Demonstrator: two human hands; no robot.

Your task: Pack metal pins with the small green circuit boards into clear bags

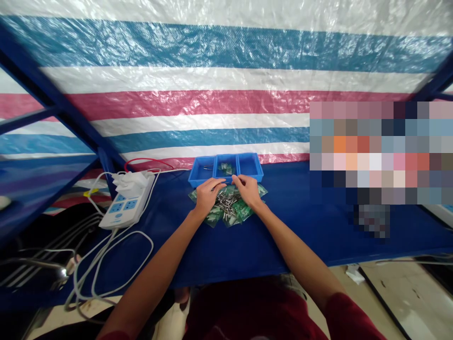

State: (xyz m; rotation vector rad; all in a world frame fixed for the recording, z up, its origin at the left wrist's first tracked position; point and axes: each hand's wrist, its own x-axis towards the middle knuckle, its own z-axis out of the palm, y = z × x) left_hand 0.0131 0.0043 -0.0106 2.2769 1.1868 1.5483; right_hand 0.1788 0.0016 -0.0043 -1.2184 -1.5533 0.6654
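Observation:
My left hand [208, 194] is closed in a pinch over the left side of a heap of thin metal pieces [228, 204]. Opposite it, my right hand [248, 190] also pinches with thumb and forefinger. The fingertips of both nearly meet at the front wall of a blue three-compartment tray [196, 181]. Whatever they hold is too small to make out. Small clear bags with green contents [231, 218] lie around and under the metal pieces. In the tray, the middle compartment holds a greenish bag [226, 168]; a few thin metal pieces [208, 167] lie in the left one.
A white power strip [122, 208] with plugged-in adapters stands on the blue table [300, 203] at left, its looped cables [101, 264] trailing off the front. Striped plastic sheeting [198, 104] hangs behind, between blue frame bars [53, 101]. The right side is pixelated.

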